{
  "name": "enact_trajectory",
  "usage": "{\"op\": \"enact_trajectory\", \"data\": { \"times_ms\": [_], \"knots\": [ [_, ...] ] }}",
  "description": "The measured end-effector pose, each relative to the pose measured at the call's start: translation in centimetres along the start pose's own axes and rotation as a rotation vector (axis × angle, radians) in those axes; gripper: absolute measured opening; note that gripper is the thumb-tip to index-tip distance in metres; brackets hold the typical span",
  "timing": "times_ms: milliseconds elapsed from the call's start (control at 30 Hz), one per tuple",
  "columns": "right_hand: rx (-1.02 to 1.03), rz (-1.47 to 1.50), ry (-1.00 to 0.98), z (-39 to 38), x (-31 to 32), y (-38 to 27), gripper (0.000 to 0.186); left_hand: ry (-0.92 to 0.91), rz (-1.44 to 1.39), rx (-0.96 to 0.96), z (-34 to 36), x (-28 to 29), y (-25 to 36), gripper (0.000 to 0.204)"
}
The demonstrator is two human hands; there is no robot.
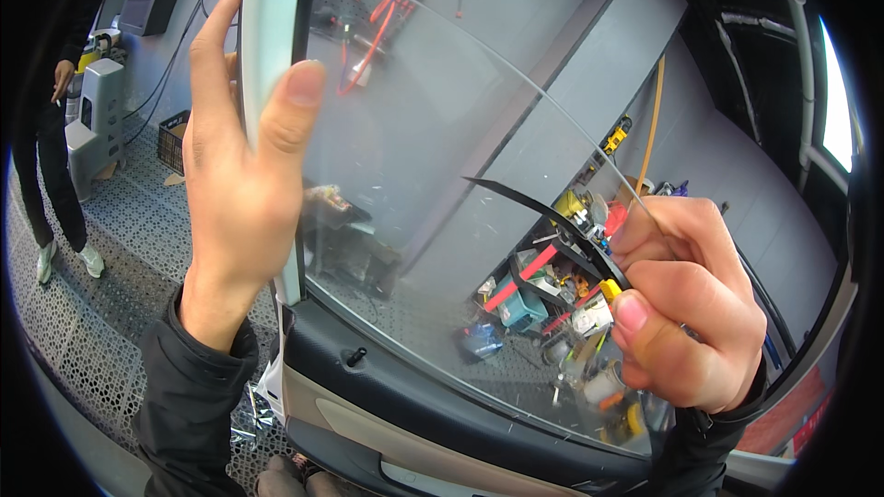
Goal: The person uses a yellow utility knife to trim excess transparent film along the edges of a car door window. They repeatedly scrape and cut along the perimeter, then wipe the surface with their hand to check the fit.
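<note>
My left hand (244, 179) is wrapped round the pale upright frame (273, 28) of a car door, thumb on the window side and fingers on the outer side. Inside that frame the window glass (414, 129) is partly lowered, its curved top edge sloping down to the right. At the glass's right end my right hand (695, 308) is closed on a thin, curved black strip (539, 204) with a small yellow piece (610, 290) under the thumb. The strip's tip points left across the glass. Whether the fingers also touch the glass edge I cannot tell.
Below the glass runs the black and beige door panel (405, 396). Behind it stands a cart (525, 285) crowded with tools and bottles. A person (55, 156) stands at the far left near a grey plastic step stool (97, 129). Perforated mats (120, 313) cover the floor.
</note>
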State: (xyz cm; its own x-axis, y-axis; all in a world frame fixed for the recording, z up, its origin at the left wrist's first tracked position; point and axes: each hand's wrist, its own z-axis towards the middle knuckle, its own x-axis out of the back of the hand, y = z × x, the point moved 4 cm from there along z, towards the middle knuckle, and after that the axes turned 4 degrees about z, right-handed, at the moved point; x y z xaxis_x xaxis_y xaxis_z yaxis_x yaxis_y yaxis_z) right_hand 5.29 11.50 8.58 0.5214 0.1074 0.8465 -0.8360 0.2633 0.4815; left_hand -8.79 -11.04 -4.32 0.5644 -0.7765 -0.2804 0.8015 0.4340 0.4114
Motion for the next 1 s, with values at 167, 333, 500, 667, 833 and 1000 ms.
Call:
{"op": "enact_trajectory", "data": {
  "times_ms": [167, 333, 500, 667, 833, 1000],
  "knots": [
    [0.035, -0.007, -0.035, -0.10, 0.08, 0.12, 0.039, -0.016, 0.007, 0.021, -0.06, -0.06, -0.24, 0.073],
    [-0.011, 0.037, -0.016, -0.25, 0.04, 0.16, 0.039, 0.020, -0.023, 0.001, -0.01, -0.23, -0.04, 0.072],
    [-0.010, 0.069, 0.059, -0.27, 0.14, 0.40, 0.044, 0.025, -0.043, 0.007, -0.08, -0.35, 0.21, 0.072],
    [0.023, -0.007, 0.002, -0.20, 0.12, 0.12, 0.045, 0.027, -0.046, -0.003, 0.03, -0.34, 0.07, 0.073],
    [0.043, 0.018, -0.050, -0.13, 0.34, 0.31, 0.042, 0.021, -0.031, -0.003, 0.05, -0.17, 0.03, 0.074],
    [-0.003, 0.043, -0.080, -0.34, 0.37, 0.27, 0.039, 0.020, -0.017, 0.003, -0.03, -0.20, 0.06, 0.073]
  ]
}}
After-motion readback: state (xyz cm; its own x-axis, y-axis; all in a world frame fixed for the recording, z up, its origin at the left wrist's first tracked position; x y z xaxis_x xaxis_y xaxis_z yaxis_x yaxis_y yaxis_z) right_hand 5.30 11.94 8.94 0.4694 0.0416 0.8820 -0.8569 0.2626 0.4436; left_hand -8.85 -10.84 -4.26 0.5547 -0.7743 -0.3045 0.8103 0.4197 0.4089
